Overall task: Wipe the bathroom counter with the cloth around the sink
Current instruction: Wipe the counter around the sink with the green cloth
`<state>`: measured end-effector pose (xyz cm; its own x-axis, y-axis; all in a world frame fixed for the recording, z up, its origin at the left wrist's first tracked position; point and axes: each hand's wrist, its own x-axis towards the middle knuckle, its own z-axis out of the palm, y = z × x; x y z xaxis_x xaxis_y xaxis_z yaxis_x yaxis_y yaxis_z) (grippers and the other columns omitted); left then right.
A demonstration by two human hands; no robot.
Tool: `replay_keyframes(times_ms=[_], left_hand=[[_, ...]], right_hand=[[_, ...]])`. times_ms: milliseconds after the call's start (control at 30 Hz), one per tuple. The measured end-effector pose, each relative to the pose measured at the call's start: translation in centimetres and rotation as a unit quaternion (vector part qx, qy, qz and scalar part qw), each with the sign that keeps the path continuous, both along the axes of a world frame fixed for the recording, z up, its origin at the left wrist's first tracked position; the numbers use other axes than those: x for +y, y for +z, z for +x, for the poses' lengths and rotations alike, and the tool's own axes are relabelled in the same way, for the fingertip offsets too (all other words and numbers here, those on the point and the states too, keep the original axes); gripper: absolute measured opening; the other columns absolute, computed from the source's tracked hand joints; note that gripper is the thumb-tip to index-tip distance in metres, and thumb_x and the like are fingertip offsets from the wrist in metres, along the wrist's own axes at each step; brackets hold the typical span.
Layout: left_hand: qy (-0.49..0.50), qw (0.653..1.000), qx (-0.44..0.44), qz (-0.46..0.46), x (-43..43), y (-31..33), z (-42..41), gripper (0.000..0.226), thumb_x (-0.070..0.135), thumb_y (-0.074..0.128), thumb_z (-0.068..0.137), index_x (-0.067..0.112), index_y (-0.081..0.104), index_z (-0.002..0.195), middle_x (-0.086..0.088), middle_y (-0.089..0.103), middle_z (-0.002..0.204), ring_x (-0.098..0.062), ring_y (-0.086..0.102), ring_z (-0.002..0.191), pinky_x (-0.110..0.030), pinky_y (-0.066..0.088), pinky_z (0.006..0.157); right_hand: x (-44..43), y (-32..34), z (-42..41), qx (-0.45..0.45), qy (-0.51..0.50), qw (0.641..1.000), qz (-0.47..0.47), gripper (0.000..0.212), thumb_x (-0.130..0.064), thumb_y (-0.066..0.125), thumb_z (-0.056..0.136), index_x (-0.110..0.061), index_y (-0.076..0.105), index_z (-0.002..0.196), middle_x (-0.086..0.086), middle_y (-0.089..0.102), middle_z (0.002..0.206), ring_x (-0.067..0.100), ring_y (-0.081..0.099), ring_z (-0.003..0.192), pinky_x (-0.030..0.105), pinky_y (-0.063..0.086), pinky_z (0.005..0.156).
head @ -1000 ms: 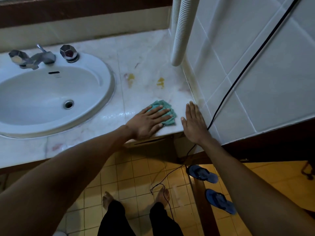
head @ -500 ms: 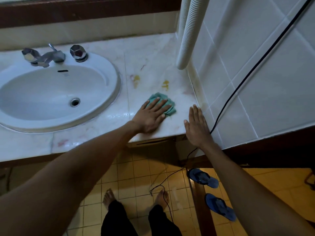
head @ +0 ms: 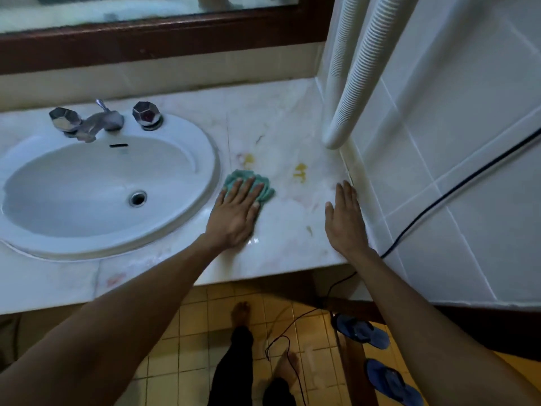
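My left hand (head: 234,213) lies flat on a crumpled green cloth (head: 265,187), pressing it onto the pale marble counter (head: 292,230) right beside the rim of the white oval sink (head: 202,148). Only the cloth's far edge shows past my fingers. My right hand (head: 345,219) rests flat and empty on the counter next to the tiled side wall, fingers together. Two yellow stains (head: 300,172) mark the counter beyond the hands.
A chrome tap with two faceted knobs (head: 104,120) stands behind the sink. Two white ribbed hoses (head: 351,77) hang down in the right corner. A black cable (head: 456,189) runs along the tiled wall to the floor, where blue flip-flops (head: 363,332) lie.
My left hand has slid the cloth leftward and away from the front edge, up to the sink rim. My right hand has moved a little further onto the counter.
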<state>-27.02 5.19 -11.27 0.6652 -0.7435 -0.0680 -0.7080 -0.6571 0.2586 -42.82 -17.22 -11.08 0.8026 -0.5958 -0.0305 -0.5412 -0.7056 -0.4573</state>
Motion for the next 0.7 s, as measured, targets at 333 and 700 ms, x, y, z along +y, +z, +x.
replay_keyframes(times_ms=[333,700], left_hand=[[0.036,0.998,0.044,-0.034,-14.6,0.2,2.5,0.056,0.043,0.015,0.108,0.027,0.01,0.162,0.0,0.006,0.17,-0.027,0.001,0.157,-0.049,0.0,0.126],[-0.052,0.999,-0.002,0.004,-12.4,0.7,9.0,0.055,0.042,0.019,0.107,0.033,0.014,0.161,0.005,0.009,0.17,-0.021,0.005,0.157,-0.043,0.002,0.126]], right_hand=[[0.9,-1.7,0.8,0.007,-0.067,0.994,-0.087,0.055,-0.029,0.035,0.103,-0.006,0.03,0.152,0.012,0.028,0.162,0.025,0.026,0.15,0.04,0.024,0.122],[1.3,-1.6,0.9,0.023,-0.083,0.992,-0.094,0.06,-0.036,0.027,0.102,-0.008,0.026,0.155,0.009,0.024,0.164,0.023,0.023,0.151,0.04,0.02,0.124]])
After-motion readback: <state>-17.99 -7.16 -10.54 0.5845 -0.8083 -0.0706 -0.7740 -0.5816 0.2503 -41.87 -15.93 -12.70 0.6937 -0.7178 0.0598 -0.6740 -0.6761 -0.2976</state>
